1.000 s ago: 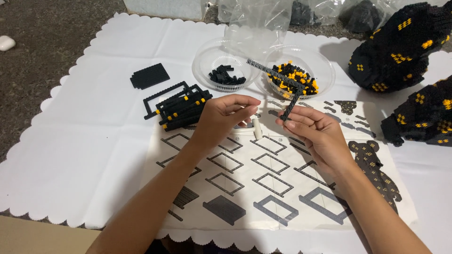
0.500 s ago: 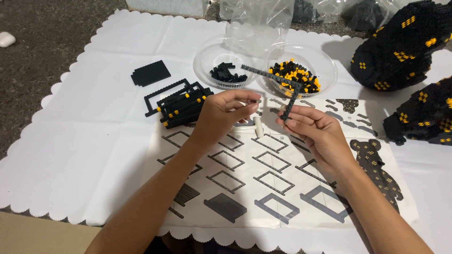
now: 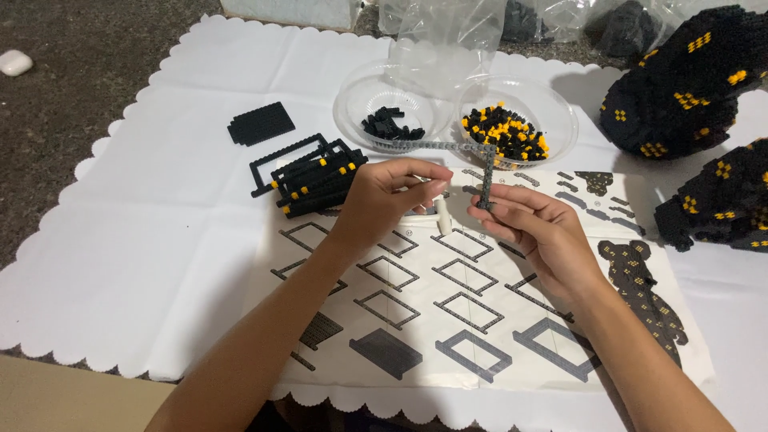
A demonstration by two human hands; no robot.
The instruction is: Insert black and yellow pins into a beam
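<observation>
- Right hand [image 3: 534, 228]: closed on the lower end of a thin black L-shaped strip [image 3: 486, 164] of small bricks; fingers pinch the upright leg, while the long leg runs level leftward above both hands.
- Left hand [image 3: 390, 196]: fingers curled together near the strip's free end, thumb to fingertips as if pinching a small piece; whether anything is in the pinch cannot be told. A small white tool [image 3: 442, 217] shows just below these fingers, between the two hands.
- Strip: one brick wide, dark grey-black, studded, two legs meeting at a right angle; held in the air over the far edge of the sheet.
- Under the hands: a printed sheet [image 3: 448, 320] showing frame outlines and a bear figure.
- Progress, as a judgement: the strip makes only two sides of a frame like those printed, so this frame looks about half built; a stack [image 3: 316, 178] of finished black frames with yellow dots lies just left of the left hand, suggesting several are done.
- Beyond the hands: two clear bowls, one [image 3: 362, 100] with black bricks, one [image 3: 560, 120] with black and yellow bricks.
- Far left of the stack: a flat black plate [image 3: 261, 122].
- Right of the right hand: large black-and-yellow built sections [image 3: 680, 80].
- All rest on a white scalloped cloth [image 3: 160, 256].
</observation>
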